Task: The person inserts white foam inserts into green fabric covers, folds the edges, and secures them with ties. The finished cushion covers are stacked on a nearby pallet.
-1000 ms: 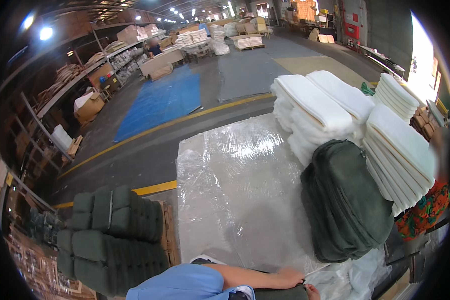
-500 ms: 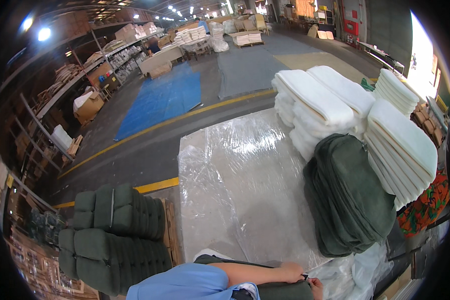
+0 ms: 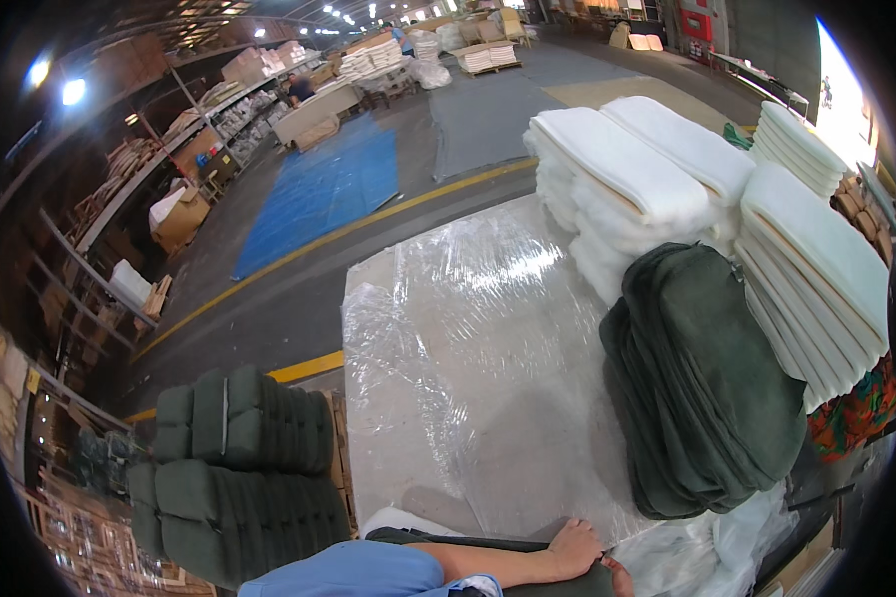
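Observation:
At the lower edge, a dark green fabric cushion cover (image 3: 567, 585) lies close against my body, partly hidden by my blue-sleeved left arm. My left hand (image 3: 574, 549) is closed at the cover's edge, its fingers bent over it. Just right of it, my right hand (image 3: 618, 577) grips the same cover, only partly in view. A bit of white padding (image 3: 403, 519) shows beside the cover. To the right on the table stands a tall stack of dark green covers (image 3: 707, 378), apart from both hands.
Clear plastic film covers the table (image 3: 508, 398). White padding slabs (image 3: 627, 164) and more folded padding (image 3: 816, 269) are piled behind the green stack. Finished-looking green cushions (image 3: 239, 497) sit on a pallet at the left. Loose plastic (image 3: 707, 547) hangs at the near right.
My left hand has shifted slightly left and up, and its fingers have curled over. The right hand has moved slightly left and lower. The view has tilted a little.

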Demonstrator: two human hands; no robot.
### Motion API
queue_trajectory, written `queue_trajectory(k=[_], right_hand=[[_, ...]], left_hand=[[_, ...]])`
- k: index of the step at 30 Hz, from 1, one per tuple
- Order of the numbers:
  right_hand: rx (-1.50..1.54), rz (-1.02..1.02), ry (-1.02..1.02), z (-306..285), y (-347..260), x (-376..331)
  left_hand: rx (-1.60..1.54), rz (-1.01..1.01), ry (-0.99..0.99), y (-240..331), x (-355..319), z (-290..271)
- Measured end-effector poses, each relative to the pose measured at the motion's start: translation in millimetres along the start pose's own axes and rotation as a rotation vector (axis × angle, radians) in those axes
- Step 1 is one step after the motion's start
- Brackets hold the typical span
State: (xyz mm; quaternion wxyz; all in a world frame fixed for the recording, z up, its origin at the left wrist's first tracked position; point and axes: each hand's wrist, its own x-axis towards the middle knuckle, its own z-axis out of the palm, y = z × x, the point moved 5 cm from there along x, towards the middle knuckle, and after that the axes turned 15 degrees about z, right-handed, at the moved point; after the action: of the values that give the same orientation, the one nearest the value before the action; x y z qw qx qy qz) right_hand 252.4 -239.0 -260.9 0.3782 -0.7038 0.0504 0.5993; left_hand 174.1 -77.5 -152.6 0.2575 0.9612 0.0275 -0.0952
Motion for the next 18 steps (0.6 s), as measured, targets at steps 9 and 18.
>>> queue_trajectory(k=[9, 18], right_hand=[[0.282, -0.030, -0.118, -14.6, 4.1, -1.0], [0.325, -0.202, 0.006, -41.1, -3.9, 12.3]], left_hand=[[-0.112, 0.060, 0.142, 18.4, 11.2, -19.9], [-0.084, 0.075, 0.097, 0.5, 25.8, -35.1]])
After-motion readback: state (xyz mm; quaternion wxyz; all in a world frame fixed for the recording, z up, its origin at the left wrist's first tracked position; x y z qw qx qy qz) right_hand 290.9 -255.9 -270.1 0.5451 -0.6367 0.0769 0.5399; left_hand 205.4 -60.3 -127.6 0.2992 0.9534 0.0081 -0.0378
